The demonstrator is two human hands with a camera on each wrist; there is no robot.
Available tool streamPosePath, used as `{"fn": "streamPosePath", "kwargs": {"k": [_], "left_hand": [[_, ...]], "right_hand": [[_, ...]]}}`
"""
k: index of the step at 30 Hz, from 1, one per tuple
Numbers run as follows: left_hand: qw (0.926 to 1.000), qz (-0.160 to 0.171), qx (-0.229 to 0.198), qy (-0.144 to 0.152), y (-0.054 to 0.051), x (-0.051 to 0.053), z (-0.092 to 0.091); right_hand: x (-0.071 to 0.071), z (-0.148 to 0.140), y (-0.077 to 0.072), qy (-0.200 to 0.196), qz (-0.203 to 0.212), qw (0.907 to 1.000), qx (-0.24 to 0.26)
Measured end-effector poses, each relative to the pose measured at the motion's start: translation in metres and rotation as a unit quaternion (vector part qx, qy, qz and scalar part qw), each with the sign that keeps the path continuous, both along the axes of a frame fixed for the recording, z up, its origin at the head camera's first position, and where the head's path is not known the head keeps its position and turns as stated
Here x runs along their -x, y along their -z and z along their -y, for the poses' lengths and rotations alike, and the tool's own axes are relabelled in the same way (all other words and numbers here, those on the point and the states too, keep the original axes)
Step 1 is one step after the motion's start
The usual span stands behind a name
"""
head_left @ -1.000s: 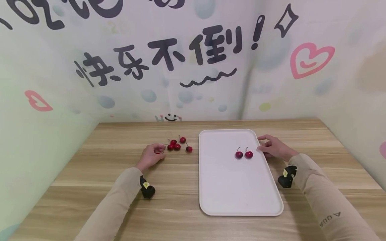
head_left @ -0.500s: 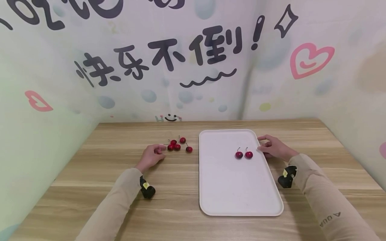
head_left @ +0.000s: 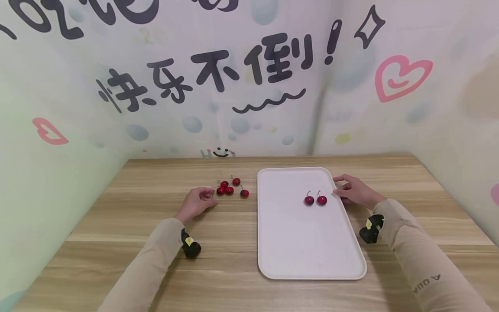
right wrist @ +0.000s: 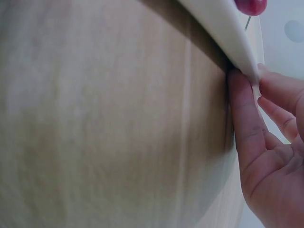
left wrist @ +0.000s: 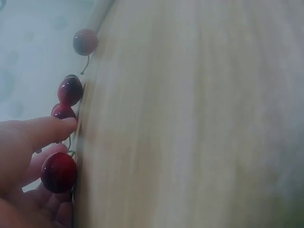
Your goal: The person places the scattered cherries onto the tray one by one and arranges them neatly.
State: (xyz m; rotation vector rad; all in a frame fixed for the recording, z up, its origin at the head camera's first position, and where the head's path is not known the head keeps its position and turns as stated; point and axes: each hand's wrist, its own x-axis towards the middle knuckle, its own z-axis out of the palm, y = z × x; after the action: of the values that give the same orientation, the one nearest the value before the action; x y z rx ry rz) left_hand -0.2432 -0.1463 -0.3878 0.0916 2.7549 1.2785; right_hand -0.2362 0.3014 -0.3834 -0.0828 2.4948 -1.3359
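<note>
My left hand reaches low over the table at the left, thumb and index finger apart. A dark red cherry with a thin stem sits between its fingers, mostly hidden in the head view; I see no firm grip on it. Just beyond the fingertips lie several more stemmed cherries, including a front one. At the right, my right hand pinches the edge of a white rectangular tray, one finger tucked beneath the rim in the right wrist view. Two cherries, a left one and a right one, rest on the tray.
A wood-grain table carries everything. Behind it hangs a pale printed backdrop with dark lettering and pink hearts. The tray's raised rim lies between the loose cherries and my right hand.
My left thumb has shifted slightly right, away from the index finger. The cherry within that hand shows less than a second ago. Right hand, tray and other cherries have not moved.
</note>
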Motion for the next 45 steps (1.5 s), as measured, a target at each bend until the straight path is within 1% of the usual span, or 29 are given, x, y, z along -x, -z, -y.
{"fn": "streamPosePath", "kwargs": {"k": [2, 9, 14, 22, 25, 28, 35, 39, 45], "left_hand": [[0.9999, -0.010, 0.000, -0.005, 0.0010, 0.0003, -0.0004], [0.9988, -0.048, 0.000, -0.007, 0.0046, 0.0012, 0.0004], [0.9983, -0.057, 0.010, -0.009, 0.0057, 0.0018, 0.0030], [0.9988, -0.049, 0.010, 0.004, 0.0021, 0.0011, 0.0043], [0.9990, -0.044, 0.010, 0.005, 0.0010, 0.0010, 0.0043], [0.9992, -0.039, 0.004, 0.003, 0.0009, 0.0015, 0.0045], [0.9996, -0.022, -0.012, -0.013, 0.0002, 0.0019, 0.0048], [0.9995, -0.008, -0.022, -0.019, -0.0009, 0.0013, 0.0042], [0.9994, 0.002, -0.032, -0.013, -0.0019, 0.0017, 0.0030]], "right_hand": [[0.0001, 0.0000, -0.0002, -0.001, 0.000, 1.0000, 0.001], [0.0001, 0.0001, -0.0009, -0.002, 0.000, 1.0000, 0.003], [0.0000, 0.0007, -0.0016, 0.000, 0.001, 1.0000, 0.000], [0.0001, 0.0005, -0.0008, 0.002, 0.004, 1.0000, 0.007], [0.0001, 0.0003, -0.0007, 0.001, 0.003, 1.0000, 0.007], [0.0004, 0.0000, -0.0005, 0.001, 0.002, 1.0000, 0.002], [0.0007, -0.0002, 0.0002, -0.002, 0.002, 1.0000, 0.009], [0.0011, -0.0002, 0.0003, 0.000, 0.003, 1.0000, 0.008], [0.0009, 0.0003, -0.0013, -0.001, 0.004, 1.0000, 0.001]]}}
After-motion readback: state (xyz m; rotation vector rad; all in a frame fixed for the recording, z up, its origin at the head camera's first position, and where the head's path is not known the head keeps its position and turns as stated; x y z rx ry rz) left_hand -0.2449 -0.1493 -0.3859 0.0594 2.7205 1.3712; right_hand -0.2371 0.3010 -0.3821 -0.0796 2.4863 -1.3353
